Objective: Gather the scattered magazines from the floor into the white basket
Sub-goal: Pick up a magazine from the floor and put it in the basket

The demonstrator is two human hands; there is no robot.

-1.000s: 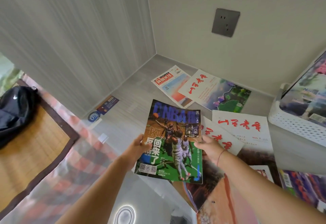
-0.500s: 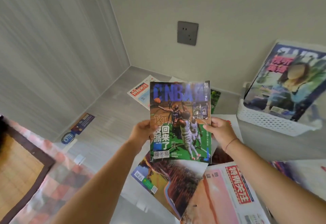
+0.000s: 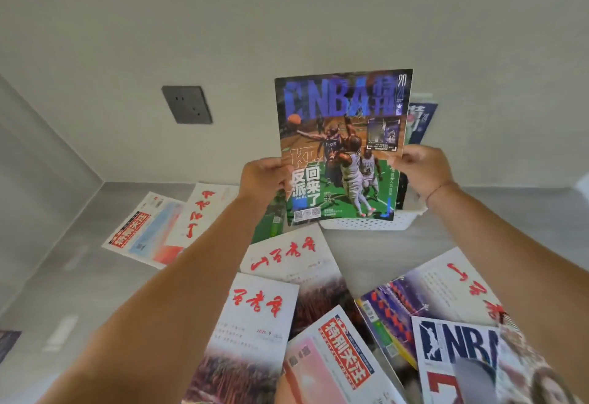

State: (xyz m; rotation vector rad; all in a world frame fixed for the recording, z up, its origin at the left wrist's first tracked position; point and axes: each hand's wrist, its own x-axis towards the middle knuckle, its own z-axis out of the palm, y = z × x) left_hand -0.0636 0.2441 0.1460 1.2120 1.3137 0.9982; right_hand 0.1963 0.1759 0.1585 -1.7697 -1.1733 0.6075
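Above the white basket (image 3: pixel 366 223), our left hand (image 3: pixel 261 177) and right hand (image 3: pixel 420 171) pinch the basketball magazine (image 3: pixel 342 145) by its side edges, upright, probably so it slips in on edge.

Both forearms are bare, with a thin red cord (image 3: pixel 437 191) around the right wrist.

light: bright, even, soft | shadows: faint ones under arms | glare: mild sheen on near magazines (image 3: pixel 334 359) | blur: slight overall, strongest at near right corner | distortion: wide-angle bending seen at edges, wall (image 3: pixel 287 15) lines curved
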